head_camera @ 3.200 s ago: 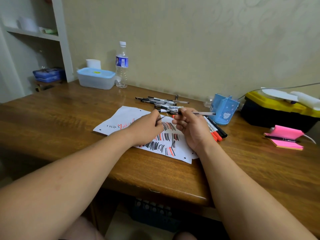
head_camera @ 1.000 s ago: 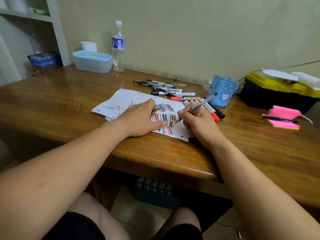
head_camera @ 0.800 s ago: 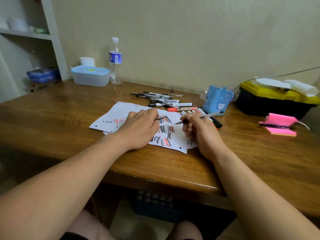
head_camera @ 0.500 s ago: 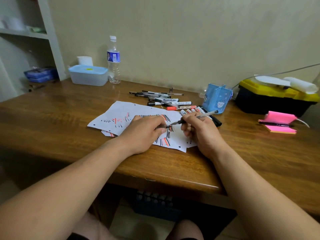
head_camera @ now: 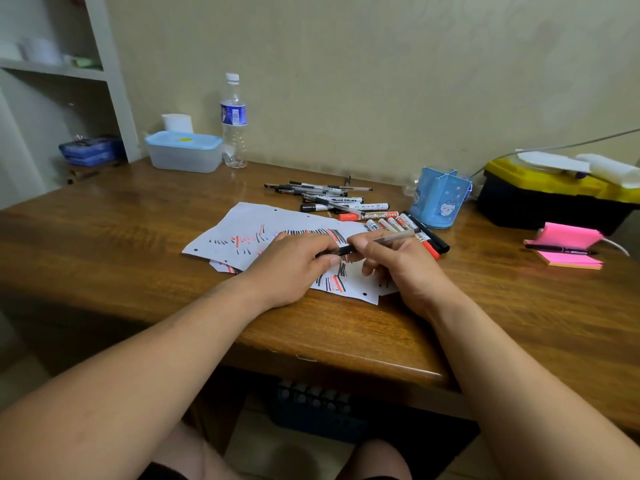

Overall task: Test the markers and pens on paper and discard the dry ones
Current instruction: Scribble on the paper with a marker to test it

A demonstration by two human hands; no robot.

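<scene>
Paper (head_camera: pixel 249 230) lies on the desk (head_camera: pixel 104 244), pens (head_camera: pixel 325 195) behind it, holder (head_camera: pixel 438 202) at right

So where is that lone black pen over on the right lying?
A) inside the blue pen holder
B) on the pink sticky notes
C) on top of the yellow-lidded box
B: the black pen lies flat across the stack of pink sticky notes on the table.

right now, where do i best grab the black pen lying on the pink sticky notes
Probably mid-barrel, from above. The black pen lies flat across the pink sticky notes, running left to right, so thumb and finger can pinch its near and far sides. The right hand is nearer but holds another pen.
</scene>
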